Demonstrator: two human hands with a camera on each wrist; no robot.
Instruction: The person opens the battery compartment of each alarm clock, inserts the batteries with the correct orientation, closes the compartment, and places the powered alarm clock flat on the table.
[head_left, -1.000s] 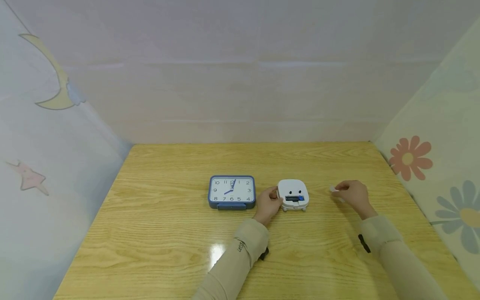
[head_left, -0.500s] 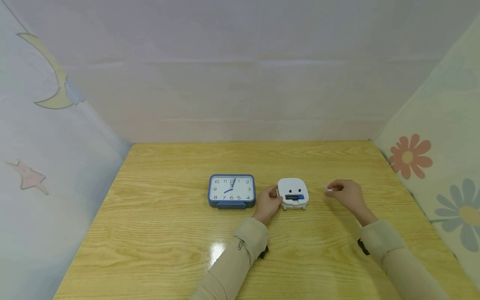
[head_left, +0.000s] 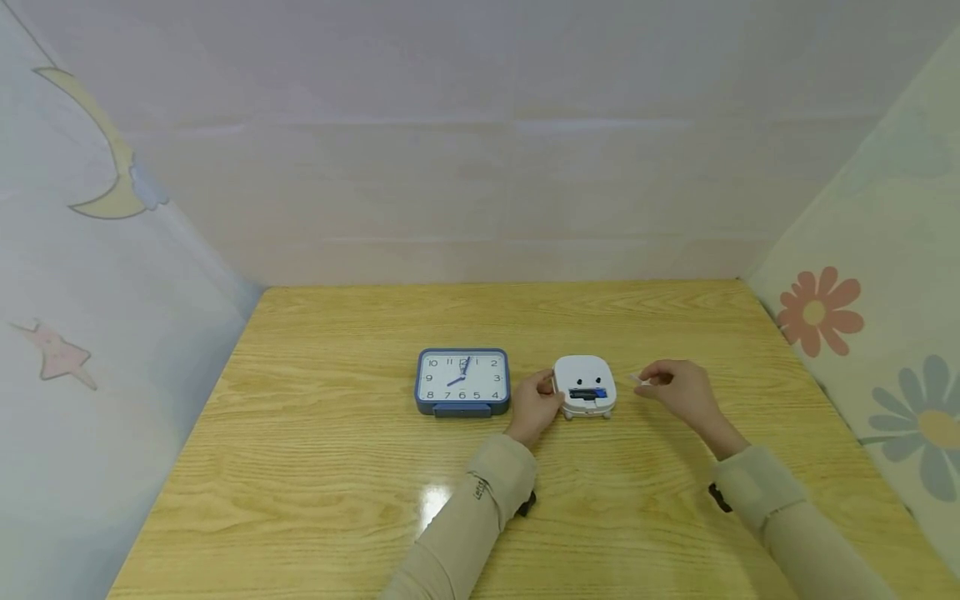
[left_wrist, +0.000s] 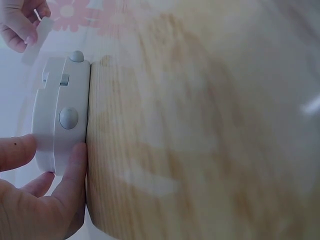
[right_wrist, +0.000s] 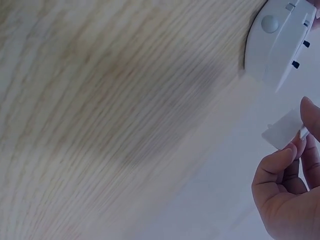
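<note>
A small white clock [head_left: 583,368] lies face down on the table, its back up. Two black knobs and an uncovered battery slot show on that back, and a dark and blue battery [head_left: 588,394] sits in the slot. My left hand [head_left: 534,408] grips the clock's left side, with the thumb on the upper edge and fingers along the side and below, as the left wrist view shows. To the right of the clock, my right hand [head_left: 681,396] pinches a thin white battery cover [right_wrist: 282,131] between thumb and fingers. The cover is apart from the clock, whose face is hidden.
A blue desk clock [head_left: 462,382] with a white dial stands just left of my left hand. The wooden table [head_left: 315,467] is bounded by a pale back wall [head_left: 495,183] and patterned sheets on both sides.
My right hand has moved left with the battery cover, closer to the white clock. The left hand keeps its hold, and the white clock stays in place.
</note>
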